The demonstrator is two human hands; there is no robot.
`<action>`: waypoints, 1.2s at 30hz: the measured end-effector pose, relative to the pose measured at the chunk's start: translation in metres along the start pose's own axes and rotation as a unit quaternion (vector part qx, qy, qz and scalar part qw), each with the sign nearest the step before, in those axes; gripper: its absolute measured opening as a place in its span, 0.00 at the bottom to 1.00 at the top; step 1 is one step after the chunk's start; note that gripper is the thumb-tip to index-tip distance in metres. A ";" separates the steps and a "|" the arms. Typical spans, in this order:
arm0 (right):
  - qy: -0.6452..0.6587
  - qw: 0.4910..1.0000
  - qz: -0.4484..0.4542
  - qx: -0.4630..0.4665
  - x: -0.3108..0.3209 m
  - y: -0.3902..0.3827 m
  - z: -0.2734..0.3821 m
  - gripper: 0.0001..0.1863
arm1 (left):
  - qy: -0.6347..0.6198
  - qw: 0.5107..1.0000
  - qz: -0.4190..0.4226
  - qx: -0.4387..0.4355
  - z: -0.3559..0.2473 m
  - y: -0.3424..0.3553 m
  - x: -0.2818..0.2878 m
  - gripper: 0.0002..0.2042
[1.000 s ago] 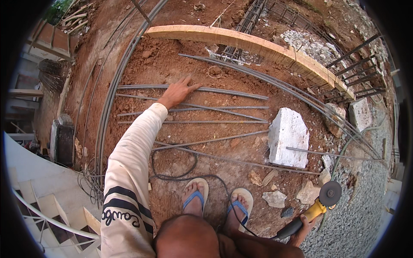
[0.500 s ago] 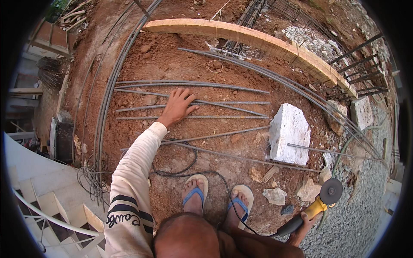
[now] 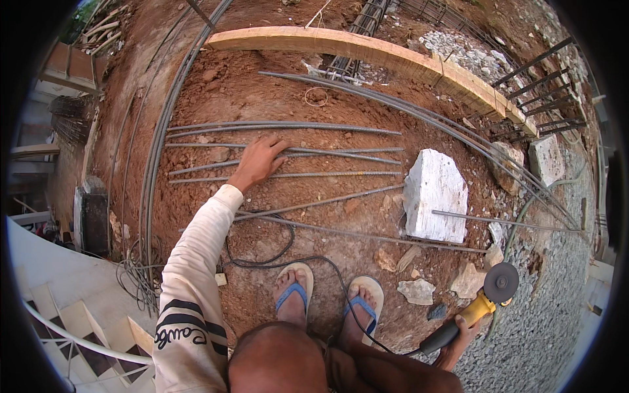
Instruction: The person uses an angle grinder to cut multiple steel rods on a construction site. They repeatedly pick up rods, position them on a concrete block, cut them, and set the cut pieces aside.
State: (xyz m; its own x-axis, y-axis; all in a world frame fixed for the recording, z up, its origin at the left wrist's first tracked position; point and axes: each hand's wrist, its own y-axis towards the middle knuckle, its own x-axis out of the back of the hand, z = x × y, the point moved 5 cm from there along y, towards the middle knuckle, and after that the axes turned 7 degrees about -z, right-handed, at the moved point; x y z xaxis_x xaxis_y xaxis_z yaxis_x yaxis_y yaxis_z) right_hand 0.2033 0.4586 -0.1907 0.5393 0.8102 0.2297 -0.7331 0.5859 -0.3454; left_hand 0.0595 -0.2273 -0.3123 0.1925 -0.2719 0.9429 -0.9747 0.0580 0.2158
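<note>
My left hand (image 3: 261, 160) reaches down to several ribbed steel bars laid roughly side by side on the red soil. Its fingers and thumb close over one steel bar (image 3: 341, 154) in the middle of the row; part of the bar is hidden beneath the hand. Beyond it lies a closely placed pair of bars (image 3: 327, 126), and another bar (image 3: 341, 174) is on the near side. Low on the right, my right hand (image 3: 466, 335) is wrapped around a yellow and black angle grinder (image 3: 479, 308), its dark disc pointing up and away from me.
A white block (image 3: 436, 196) stands right of the bars. A curved timber beam (image 3: 367, 46) spans the far side. Long steel rods (image 3: 164, 111) run along the left. The grinder's black cord (image 3: 327, 262) loops past my sandalled feet (image 3: 293, 295). Gravel (image 3: 531, 340) covers the right.
The bar under my left hand has swivelled: its left end came nearer and its right end moved away, so it lies less slanted. My right hand still holds the grinder. The view shifted slightly.
</note>
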 end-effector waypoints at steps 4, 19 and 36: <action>-0.002 1.000 -0.004 -0.011 0.004 0.003 -0.001 0.35 | 0.005 0.999 0.043 0.017 0.008 0.001 -0.008 0.16; 0.014 1.000 0.000 0.005 -0.001 0.004 -0.002 0.29 | 0.008 0.986 -0.156 0.065 -0.021 -0.015 0.018 0.22; 0.001 1.000 0.011 0.012 -0.010 0.001 0.004 0.27 | -0.102 0.994 -0.026 0.026 -0.039 -0.072 -0.011 0.11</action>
State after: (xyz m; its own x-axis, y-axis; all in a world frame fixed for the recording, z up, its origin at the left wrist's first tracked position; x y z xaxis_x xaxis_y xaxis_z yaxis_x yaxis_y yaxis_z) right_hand 0.1956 0.4508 -0.1895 0.5240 0.8224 0.2213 -0.7544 0.5688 -0.3275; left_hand 0.1315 -0.1912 -0.3282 0.2208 -0.4621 0.8589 -0.9696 -0.0091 0.2444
